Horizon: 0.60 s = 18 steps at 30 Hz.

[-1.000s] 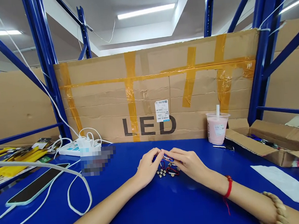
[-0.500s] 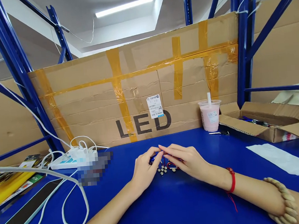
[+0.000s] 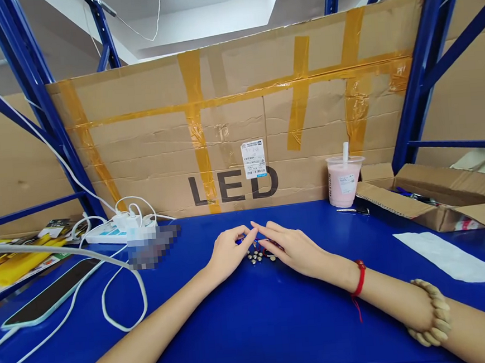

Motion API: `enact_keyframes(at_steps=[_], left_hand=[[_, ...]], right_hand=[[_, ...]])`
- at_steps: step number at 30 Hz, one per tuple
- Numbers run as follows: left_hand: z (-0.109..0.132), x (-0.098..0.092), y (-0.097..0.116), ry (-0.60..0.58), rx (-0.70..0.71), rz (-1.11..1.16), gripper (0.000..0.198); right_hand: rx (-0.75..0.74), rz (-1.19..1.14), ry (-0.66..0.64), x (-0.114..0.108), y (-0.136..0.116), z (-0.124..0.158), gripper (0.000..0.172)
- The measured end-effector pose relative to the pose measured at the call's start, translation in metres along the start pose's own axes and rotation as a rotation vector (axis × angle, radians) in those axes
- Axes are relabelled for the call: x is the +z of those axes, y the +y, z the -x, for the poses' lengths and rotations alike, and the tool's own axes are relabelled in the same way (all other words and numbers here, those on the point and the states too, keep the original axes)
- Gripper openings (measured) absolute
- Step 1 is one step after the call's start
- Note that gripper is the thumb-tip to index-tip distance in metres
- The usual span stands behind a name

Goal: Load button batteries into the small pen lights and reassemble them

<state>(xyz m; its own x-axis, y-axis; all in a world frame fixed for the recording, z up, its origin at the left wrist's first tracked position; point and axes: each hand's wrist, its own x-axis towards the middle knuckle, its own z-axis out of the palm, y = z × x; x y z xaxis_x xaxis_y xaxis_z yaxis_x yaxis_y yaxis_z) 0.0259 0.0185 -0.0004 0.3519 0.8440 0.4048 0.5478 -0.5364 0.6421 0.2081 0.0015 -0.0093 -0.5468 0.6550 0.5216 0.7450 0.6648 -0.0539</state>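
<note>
My left hand [image 3: 227,254] and my right hand [image 3: 292,247] meet fingertip to fingertip over the blue tabletop [image 3: 253,315]. Their fingers pinch together around a small part that I cannot make out. Directly below the fingertips lies a cluster of several small silver button cells [image 3: 257,256], with thin red and blue wire pieces [image 3: 268,250] beside them. My right wrist wears a red string and a beaded bracelet.
A taped cardboard sheet marked LED [image 3: 238,131] stands at the back. A pink drink cup [image 3: 344,180] and an open cardboard box [image 3: 437,200] sit at right, with white paper [image 3: 445,258]. A power strip [image 3: 116,230], white cables and a phone [image 3: 50,300] lie left.
The view has shifted a little; both hands stay together over the small parts, their fingertips still pinched at the same spot.
</note>
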Motion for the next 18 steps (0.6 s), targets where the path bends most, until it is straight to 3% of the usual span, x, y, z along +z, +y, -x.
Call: enact_keyframes(at_steps=[6,18], left_hand=[[-0.001,-0.002,0.000,0.018,0.017,-0.069,0.041],[-0.001,0.004,-0.012,0.114,0.070,-0.073,0.035]], right_hand=[[-0.096,0.045,-0.122,-0.001,0.001,0.000,0.039],[-0.010,-0.056,-0.063,0.000,0.004,-0.001,0.042]])
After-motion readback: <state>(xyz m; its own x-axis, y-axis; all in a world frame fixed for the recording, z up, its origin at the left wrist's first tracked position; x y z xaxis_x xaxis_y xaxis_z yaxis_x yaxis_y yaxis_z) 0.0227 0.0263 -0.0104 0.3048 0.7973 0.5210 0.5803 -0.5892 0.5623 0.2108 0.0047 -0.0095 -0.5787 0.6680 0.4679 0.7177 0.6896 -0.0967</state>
